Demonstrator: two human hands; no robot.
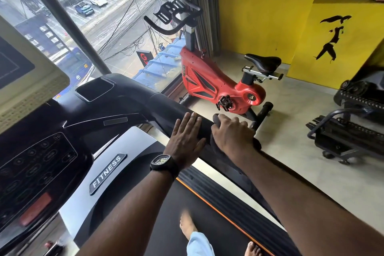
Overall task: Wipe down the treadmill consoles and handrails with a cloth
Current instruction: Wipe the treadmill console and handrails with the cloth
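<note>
Cloth (pixel 214 144) is bunched under your right hand (pixel 230 135). Its fingers (pixel 239 121) are curled over the top of the handrail (pixel 166 106), clamping the dark rag round the bar. Your left hand (pixel 185 139) sits just beside it on the console side, holding nothing, with its fingers (pixel 193 119) straight, pressed together and flat on the rail.

The rail's long axis runs from the console (pixel 37 162) at upper left down toward your body at lower right, so the wipe has to travel along that line. My guess is the right hand does the stroke. Going up toward the console, your left palm is bang in the way — lift it first. Coming back toward you, the bar looks free. The red spin bike (pixel 218 87) stands beyond the rail, well apart.
</note>
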